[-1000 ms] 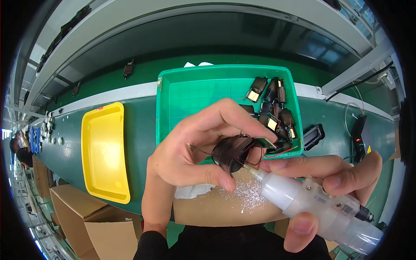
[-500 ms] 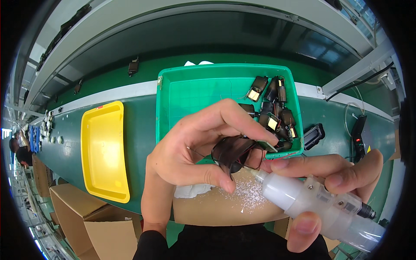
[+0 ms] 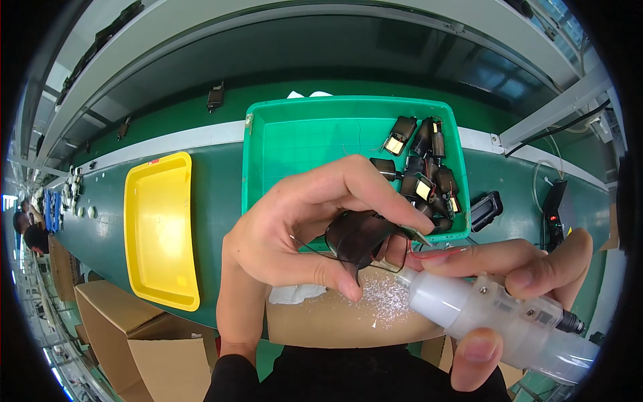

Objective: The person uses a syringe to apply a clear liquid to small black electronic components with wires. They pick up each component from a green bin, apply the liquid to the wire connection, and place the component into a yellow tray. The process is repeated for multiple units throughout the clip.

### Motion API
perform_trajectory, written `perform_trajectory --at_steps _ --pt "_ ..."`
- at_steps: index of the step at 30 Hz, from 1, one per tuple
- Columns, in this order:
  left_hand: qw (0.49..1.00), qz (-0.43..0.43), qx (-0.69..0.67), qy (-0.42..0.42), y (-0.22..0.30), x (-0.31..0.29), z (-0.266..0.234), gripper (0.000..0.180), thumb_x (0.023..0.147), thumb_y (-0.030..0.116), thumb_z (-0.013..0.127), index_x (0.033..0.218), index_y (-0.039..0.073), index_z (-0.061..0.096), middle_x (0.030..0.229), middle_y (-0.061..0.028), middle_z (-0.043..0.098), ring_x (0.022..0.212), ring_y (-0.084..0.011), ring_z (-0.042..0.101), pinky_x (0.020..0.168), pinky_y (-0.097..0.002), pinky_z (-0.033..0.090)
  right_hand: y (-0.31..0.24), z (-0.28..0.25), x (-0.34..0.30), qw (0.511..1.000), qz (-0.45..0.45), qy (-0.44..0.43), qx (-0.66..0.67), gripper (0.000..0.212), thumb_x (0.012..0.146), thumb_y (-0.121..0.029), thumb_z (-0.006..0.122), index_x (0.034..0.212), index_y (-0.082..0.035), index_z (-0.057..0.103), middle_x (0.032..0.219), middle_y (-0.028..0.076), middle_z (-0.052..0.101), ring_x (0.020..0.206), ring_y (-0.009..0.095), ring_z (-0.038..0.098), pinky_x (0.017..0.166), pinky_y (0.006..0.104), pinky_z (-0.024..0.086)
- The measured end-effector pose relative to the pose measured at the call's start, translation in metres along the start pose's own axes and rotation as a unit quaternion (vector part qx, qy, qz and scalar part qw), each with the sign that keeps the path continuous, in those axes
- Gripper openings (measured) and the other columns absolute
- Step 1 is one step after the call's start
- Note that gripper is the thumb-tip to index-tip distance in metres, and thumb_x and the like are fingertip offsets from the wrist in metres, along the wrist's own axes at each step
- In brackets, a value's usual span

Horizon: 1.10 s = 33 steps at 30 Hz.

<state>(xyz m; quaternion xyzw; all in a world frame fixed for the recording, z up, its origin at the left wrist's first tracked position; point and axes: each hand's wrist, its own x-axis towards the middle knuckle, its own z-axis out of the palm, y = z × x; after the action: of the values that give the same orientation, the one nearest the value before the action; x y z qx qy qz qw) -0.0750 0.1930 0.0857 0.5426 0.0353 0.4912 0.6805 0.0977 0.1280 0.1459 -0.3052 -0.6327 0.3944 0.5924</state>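
Left hand (image 3: 289, 218) curled round dark housing (image 3: 355, 239) (right hand (image 3: 546, 271) grips white tool (image 3: 439, 299)).

A yellow tray (image 3: 159, 231) lies on the green counter (image 3: 104, 231), left of a larger green bin (image 3: 301, 147). Dark parts (image 3: 445, 179), some with pale yellow patches, crowd the bin's right side. Just beside that side lies a black case (image 3: 485, 212); farther right is a black device (image 3: 554, 216) showing a red light. Nearer the front edge, white specks (image 3: 385, 305) are scattered over a brown surface (image 3: 321, 326), with a crumpled white cloth or paper (image 3: 293, 293) next to them. An open cardboard box (image 3: 167, 365) is at lower left. At far left, small white pieces (image 3: 74, 182) lie near blue items (image 3: 51, 213), and a person (image 3: 35, 233) in dark clothing is partly visible.
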Motion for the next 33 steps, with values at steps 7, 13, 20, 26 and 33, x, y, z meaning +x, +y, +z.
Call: perform_trajectory --at_steps 7,13,20,26,33 --pt "1.0 0.008 0.024 0.016 0.0 -0.004 -0.001 0.052 0.062 0.022 0.081 0.096 -0.001 0.05 0.073 -0.0154 0.056 0.065 -0.0183 0.054 0.056 -0.0258 0.04 0.003 0.003 -0.001 1.0 0.015 0.017 0.001 0.05 0.078 -0.023 0.066 0.095 -0.002 0.023 0.085 0.029 0.055 0.072 0.035 0.064 0.072 0.0405 0.055" --pt "1.0 0.017 0.012 0.005 -0.002 -0.001 0.0 0.051 0.063 0.021 0.08 0.097 -0.001 0.049 0.074 -0.0169 0.057 0.065 -0.0183 0.054 0.056 -0.0261 0.041 0.003 -0.001 0.0 1.0 0.0 0.004 0.005 0.052 0.078 -0.025 0.066 0.096 -0.003 0.023 0.084 0.028 0.056 0.073 0.036 0.064 0.073 0.0407 0.055" --pt "1.0 0.011 0.01 -0.005 -0.001 -0.002 -0.003 0.051 0.066 0.023 0.079 0.099 -0.001 0.049 0.077 -0.0174 0.057 0.067 -0.018 0.055 0.058 -0.0261 0.042 0.003 0.001 -0.001 1.0 0.019 0.022 -0.006 0.053 0.077 -0.026 0.067 0.096 -0.003 0.023 0.083 0.028 0.055 0.07 0.035 0.064 0.071 0.0391 0.056" --pt "1.0 0.014 0.004 -0.011 -0.001 0.001 -0.002 0.05 0.067 0.022 0.078 0.1 -0.002 0.048 0.076 -0.0169 0.056 0.067 -0.018 0.054 0.059 -0.0263 0.042 0.006 -0.001 0.0 1.0 -0.017 0.017 -0.004 0.053 0.078 -0.026 0.066 0.097 -0.002 0.023 0.083 0.027 0.055 0.069 0.035 0.064 0.07 0.0383 0.056" --pt "1.0 0.021 0.0 0.023 0.001 -0.008 -0.005 0.054 0.068 0.023 0.078 0.104 -0.002 0.047 0.083 -0.0174 0.056 0.07 -0.0186 0.054 0.059 -0.0267 0.041 0.019 -0.001 0.002 0.994 -0.058 -0.006 0.093 0.054 0.078 -0.03 0.065 0.097 -0.003 0.022 0.085 0.026 0.053 0.071 0.034 0.063 0.068 0.0384 0.056"
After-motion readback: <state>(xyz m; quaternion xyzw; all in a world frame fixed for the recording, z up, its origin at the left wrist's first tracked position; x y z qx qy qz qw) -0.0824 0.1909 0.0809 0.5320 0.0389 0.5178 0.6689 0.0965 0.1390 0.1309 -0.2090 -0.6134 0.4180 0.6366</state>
